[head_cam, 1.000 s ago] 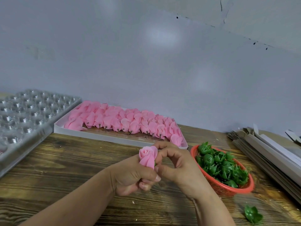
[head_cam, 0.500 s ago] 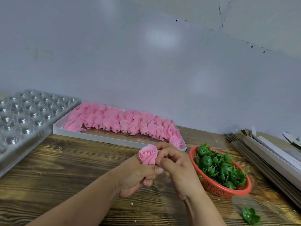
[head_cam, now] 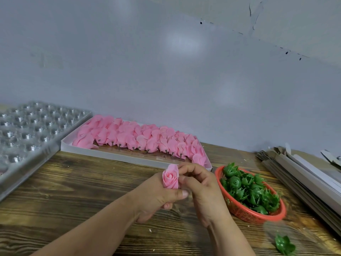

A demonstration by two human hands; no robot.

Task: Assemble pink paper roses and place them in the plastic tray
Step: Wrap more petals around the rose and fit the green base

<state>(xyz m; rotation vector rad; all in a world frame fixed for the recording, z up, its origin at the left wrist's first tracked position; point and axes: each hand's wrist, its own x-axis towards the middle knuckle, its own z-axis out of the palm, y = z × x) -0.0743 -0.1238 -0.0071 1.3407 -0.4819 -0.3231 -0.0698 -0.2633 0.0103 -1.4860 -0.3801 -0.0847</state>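
The pink paper rose [head_cam: 170, 177] sat between both hands, above the wooden table [head_cam: 73, 191]. The left hand [head_cam: 156, 198] held its bottom with curled fingers. The right hand [head_cam: 201, 187] pinched its side. A second before it looked loose and floppy; now it was rolled tight. It looked almost ready for the clear plastic tray [head_cam: 31, 130] on the far left.
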